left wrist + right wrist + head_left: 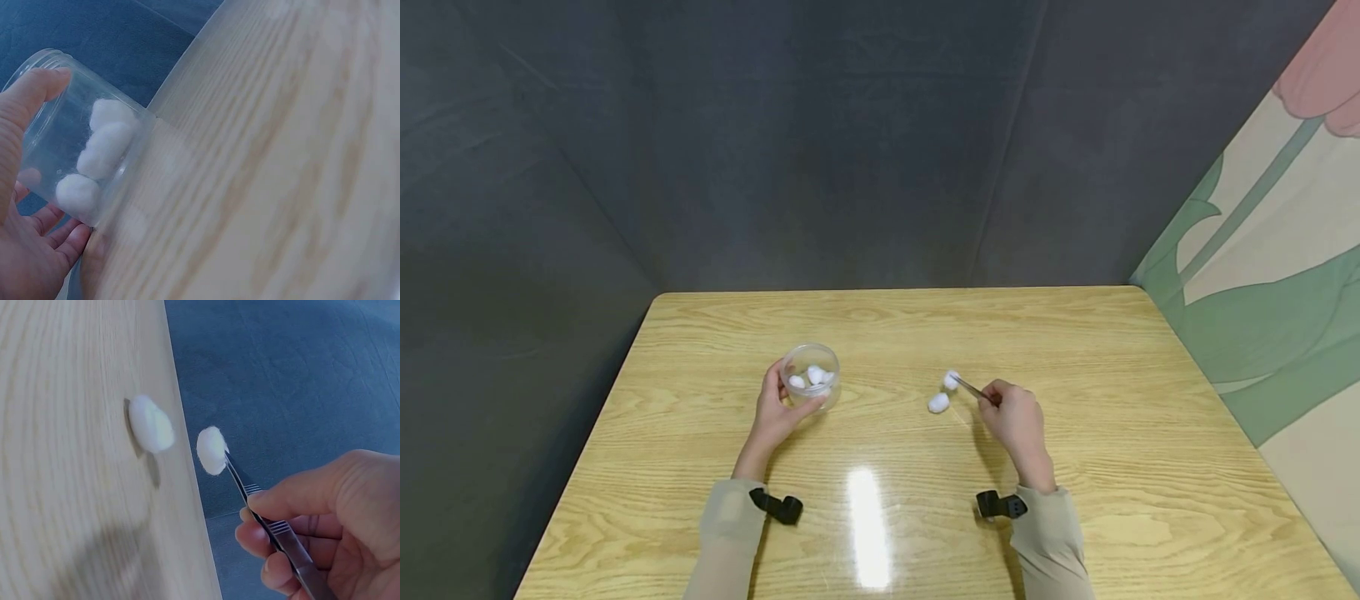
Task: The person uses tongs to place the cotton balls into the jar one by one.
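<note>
My left hand (781, 414) grips a clear round plastic jar (831, 398) that stands on the table, thumb on the near side and fingers around the far side. Inside the jar lie several white cotton balls (107, 150), gathered at its bottom. With thumb and fingers my right hand (1017, 421) pinches a pair of metal tweezers (275, 532). Their tips hold one cotton ball (211, 450), raised above the table. Another cotton ball (150, 424) lies on the wood just beside and below it.
The wooden table (700, 333) has a far edge against a dark cloth backdrop (820, 150). At the right hangs a floral-patterned cloth (1262, 333). A black strap device (778, 506) sits on the left wrist, and another (1000, 505) on the right.
</note>
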`<state>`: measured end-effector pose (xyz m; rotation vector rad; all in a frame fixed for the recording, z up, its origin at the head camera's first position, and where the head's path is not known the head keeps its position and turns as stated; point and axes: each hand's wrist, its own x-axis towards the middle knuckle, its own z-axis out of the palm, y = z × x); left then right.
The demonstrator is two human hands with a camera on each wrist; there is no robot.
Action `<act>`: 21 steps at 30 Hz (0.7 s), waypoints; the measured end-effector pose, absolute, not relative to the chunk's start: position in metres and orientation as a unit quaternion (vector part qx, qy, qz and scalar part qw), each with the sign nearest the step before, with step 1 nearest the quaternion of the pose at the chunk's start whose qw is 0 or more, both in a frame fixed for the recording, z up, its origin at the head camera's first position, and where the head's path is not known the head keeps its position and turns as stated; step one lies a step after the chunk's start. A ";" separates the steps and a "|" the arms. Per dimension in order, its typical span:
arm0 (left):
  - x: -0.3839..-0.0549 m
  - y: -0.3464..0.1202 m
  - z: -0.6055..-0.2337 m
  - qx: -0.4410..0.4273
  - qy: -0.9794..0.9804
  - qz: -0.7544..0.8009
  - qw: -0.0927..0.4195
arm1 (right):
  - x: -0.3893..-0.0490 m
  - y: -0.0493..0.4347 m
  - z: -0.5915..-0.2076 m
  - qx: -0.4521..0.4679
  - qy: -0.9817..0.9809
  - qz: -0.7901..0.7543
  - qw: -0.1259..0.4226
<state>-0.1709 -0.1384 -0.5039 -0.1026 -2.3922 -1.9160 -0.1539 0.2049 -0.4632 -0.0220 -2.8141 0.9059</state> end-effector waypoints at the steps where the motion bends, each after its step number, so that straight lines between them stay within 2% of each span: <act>1: -0.169 -0.137 -0.500 -0.035 -0.781 -0.623 0.037 | -0.154 0.205 -0.463 -0.007 -0.948 0.305 0.094; 4: -0.168 -0.136 -0.497 -0.031 -0.778 -0.627 0.032 | -0.153 0.205 -0.461 -0.005 -0.947 0.306 0.098; 11: -0.180 -0.142 -0.525 -0.034 -0.778 -0.625 0.052 | -0.153 0.203 -0.459 0.005 -0.945 0.307 0.110; 21: -0.182 -0.143 -0.530 -0.031 -0.779 -0.624 0.057 | -0.154 0.197 -0.454 0.012 -0.941 0.314 0.126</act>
